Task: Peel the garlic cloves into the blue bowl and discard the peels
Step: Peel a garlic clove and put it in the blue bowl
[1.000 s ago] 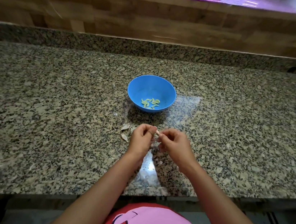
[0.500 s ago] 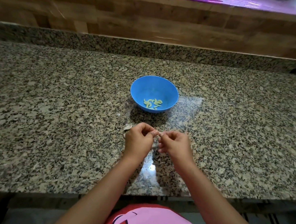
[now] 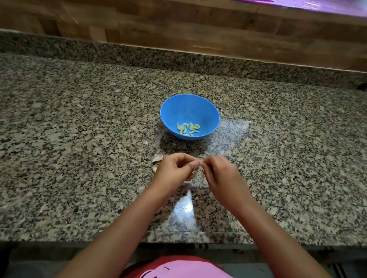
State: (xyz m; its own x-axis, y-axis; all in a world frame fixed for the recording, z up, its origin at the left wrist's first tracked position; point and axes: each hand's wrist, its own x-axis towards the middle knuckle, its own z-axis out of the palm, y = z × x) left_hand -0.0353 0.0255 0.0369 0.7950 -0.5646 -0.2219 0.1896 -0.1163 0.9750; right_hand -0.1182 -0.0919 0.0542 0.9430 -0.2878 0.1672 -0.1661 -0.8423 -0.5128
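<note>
Your left hand (image 3: 173, 171) and right hand (image 3: 223, 176): curled fingers pinch one garlic clove (image 3: 201, 164) between them. Loose peels (image 3: 157, 158): on surface (image 3: 60, 146), beside left hand. Beyond, blue bowl (image 3: 174, 114): peeled cloves (image 3: 188, 128).

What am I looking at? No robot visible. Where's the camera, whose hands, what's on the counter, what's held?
There is no machine here: a person works with bare hands. The single view comes from a wide-angle camera worn on the person's head, looking forward and down, so the arms enter from the bottom edge.

The left hand and right hand meet over a granite countertop. Both pinch one small pale thing between their fingertips, most likely a garlic clove being peeled; it is mostly hidden.

Beyond the hands stands a blue bowl with several peeled cloves at its bottom. A few pale garlic pieces lie beside the left hand; whether they are peels or unpeeled cloves is unclear.
</note>
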